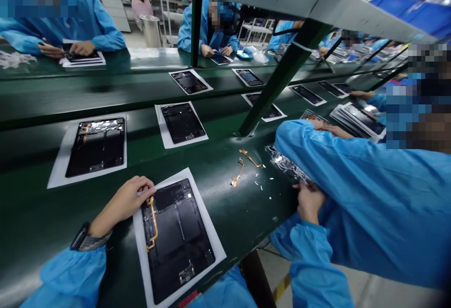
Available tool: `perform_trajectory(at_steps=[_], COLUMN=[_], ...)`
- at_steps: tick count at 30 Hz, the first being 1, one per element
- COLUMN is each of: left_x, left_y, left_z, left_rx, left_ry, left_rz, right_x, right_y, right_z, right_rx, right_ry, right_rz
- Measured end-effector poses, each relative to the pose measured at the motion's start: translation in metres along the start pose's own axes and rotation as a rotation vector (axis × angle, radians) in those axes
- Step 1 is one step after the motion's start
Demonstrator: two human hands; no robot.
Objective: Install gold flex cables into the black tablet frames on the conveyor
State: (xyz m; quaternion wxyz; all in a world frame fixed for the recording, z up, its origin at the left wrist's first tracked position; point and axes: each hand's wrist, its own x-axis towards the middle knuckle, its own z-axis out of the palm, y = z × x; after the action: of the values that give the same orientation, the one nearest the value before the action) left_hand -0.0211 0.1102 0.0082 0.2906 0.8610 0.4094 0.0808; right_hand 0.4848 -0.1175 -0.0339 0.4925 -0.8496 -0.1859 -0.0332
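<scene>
In front of me an opened tablet housing (178, 242), black inside, lies on a white sheet (139, 247). An orange flex cable (153, 223) runs along its left side. My left hand (128, 200) is closed at the upper left corner, its fingers curled and pinching the sheet's edge beside the cable's top end. My right hand (310, 202) is at the right, close to a heap of clear and white plastic strips (287, 162). Its fingers are curled, and a co-worker's sleeve partly hides them; what they hold I cannot make out. Two loose flex cables (238, 172) lie between my hands.
More tablet housings (97, 147) on white sheets lie along the green bench (28, 157). A slanted green post (278, 80) rises in the middle. A co-worker's blue sleeve (352, 167) reaches across at right, near a stack of housings (362, 120). Other people sit opposite.
</scene>
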Motion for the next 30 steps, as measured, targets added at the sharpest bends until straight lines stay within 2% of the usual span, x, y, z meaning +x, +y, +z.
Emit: perform_trajectory(at_steps=[3, 5, 12, 17, 20, 22, 23, 27, 30], left_x=[0.000, 0.000, 0.000, 0.000, -0.001, -0.001, -0.001, 0.000, 0.000], left_y=[0.000, 0.000, -0.001, -0.002, 0.000, 0.001, 0.001, 0.000, -0.001], left_z=[0.001, 0.001, 0.000, 0.001, 0.003, 0.004, 0.005, 0.004, 0.003], left_rx=[0.007, 0.010, 0.002, 0.017, 0.041, 0.049, 0.051, 0.059, 0.062], left_ry=[0.011, 0.015, -0.008, -0.010, 0.007, 0.015, 0.017, 0.008, -0.003], left_rz=[0.003, 0.012, 0.008, 0.019, 0.028, 0.029, 0.031, 0.045, 0.043], right_x=[-0.002, -0.016, -0.064, -0.077, -0.073, -0.058, -0.046, 0.006, 0.018], right_y=[0.006, 0.007, -0.006, -0.011, -0.011, -0.011, -0.012, -0.012, -0.010], right_z=[0.005, 0.003, -0.011, -0.011, -0.010, -0.008, -0.006, 0.004, 0.011], right_rx=[-0.047, -0.063, -0.066, -0.160, -0.202, -0.228, -0.247, -0.348, -0.385], right_ry=[0.061, 0.029, -0.425, -0.507, -0.524, -0.476, -0.413, -0.063, 0.026], right_rz=[0.018, 0.002, -0.128, -0.207, -0.248, -0.254, -0.244, -0.159, -0.144])
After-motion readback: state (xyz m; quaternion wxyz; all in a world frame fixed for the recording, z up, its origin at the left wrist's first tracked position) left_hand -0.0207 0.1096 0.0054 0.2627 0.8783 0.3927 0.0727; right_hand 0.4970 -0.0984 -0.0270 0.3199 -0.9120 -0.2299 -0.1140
